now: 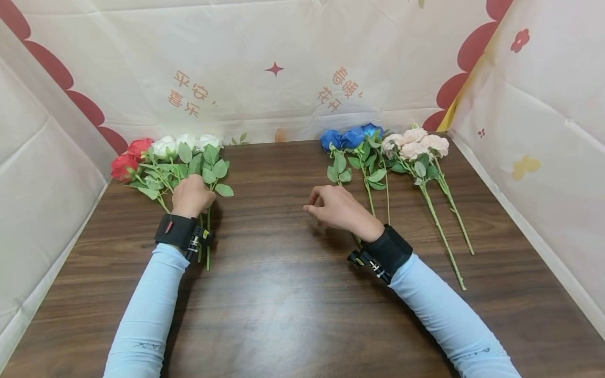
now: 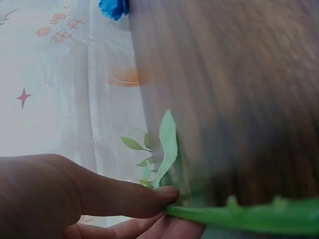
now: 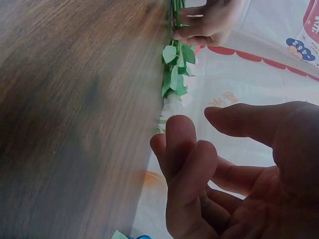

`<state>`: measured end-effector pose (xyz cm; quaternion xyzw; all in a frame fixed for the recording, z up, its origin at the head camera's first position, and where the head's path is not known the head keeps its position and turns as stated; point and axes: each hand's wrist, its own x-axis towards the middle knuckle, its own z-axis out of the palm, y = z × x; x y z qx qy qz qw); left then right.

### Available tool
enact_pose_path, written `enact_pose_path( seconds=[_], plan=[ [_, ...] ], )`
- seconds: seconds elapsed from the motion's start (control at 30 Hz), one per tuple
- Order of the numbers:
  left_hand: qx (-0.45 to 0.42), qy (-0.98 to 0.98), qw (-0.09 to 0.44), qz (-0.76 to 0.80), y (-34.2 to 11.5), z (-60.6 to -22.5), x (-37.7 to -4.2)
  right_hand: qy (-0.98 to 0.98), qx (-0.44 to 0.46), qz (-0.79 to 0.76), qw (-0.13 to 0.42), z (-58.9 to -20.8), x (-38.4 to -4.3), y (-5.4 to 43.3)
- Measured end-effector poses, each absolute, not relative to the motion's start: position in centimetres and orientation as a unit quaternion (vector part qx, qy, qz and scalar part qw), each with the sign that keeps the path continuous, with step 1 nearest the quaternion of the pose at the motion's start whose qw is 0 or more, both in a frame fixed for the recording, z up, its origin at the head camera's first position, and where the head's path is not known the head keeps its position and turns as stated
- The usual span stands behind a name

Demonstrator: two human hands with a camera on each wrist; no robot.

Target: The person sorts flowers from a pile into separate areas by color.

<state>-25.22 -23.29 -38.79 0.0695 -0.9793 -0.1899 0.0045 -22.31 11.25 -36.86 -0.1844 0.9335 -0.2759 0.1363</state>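
Stems carrying white roses (image 1: 186, 143) and red roses (image 1: 125, 167) lie bunched at the left of the frame, and the left hand (image 1: 193, 195) is right on them, while the right hand (image 1: 340, 210) hangs well apart, across the middle of the tabletop (image 1: 279, 304). The white roses' stems run nearly straight down the frame, blooms toward the top and bare ends below the left wrist; the red ones slant from upper left toward that same hand. In the left wrist view, the thumb and fingers pinch a green stem (image 2: 249, 215), though which bloom it carries cannot be told. The right hand is loosely curved, thumb apart from the fingers, with nothing between them in its own wrist view. It is nearest the blue roses (image 1: 352, 138), whose blooms sit beyond it at upper right of centre and whose stems point down the frame, one passing just beside its knuckles; whether it touches any stem is unclear. Farther right, pale pink flowers (image 1: 416, 144) lie with stems slanting toward the lower right, away from both hands. The left bunch is thus within the left hand's reach alone, the blue roses closest to the right.
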Motion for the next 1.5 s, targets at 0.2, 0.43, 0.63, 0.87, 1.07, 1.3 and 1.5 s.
enact_pose_path(
  seconds=[0.2,0.43,0.63,0.87,1.07,1.3,1.5],
  plan=[
    [0.040,-0.977,0.004,-0.209,-23.2,-38.4,-25.5,0.932,-0.185,-0.278,0.142,-36.9,-22.4,11.2],
    [0.009,-0.972,0.015,-0.235,-22.4,-37.4,-25.1,0.933,-0.185,-0.275,0.138,-37.0,-22.6,11.3],
    [0.002,-0.969,0.042,-0.242,-21.5,-36.1,-24.2,0.931,-0.188,-0.279,0.143,-37.0,-22.7,11.5],
    [0.005,-0.959,0.035,-0.281,-20.6,-34.8,-23.8,0.930,-0.184,-0.284,0.140,-36.9,-23.0,11.7],
    [0.011,-0.946,-0.022,-0.324,-19.3,-34.2,-23.5,0.929,-0.184,-0.286,0.147,-36.9,-22.7,11.6],
    [-0.005,-0.908,-0.089,-0.409,-16.7,-34.2,-22.9,0.925,-0.201,-0.284,0.152,-36.6,-22.2,11.1],
    [-0.036,-0.885,-0.101,-0.452,-14.0,-34.8,-22.0,0.897,-0.219,-0.338,0.182,-36.4,-21.6,10.5]
  ],
)
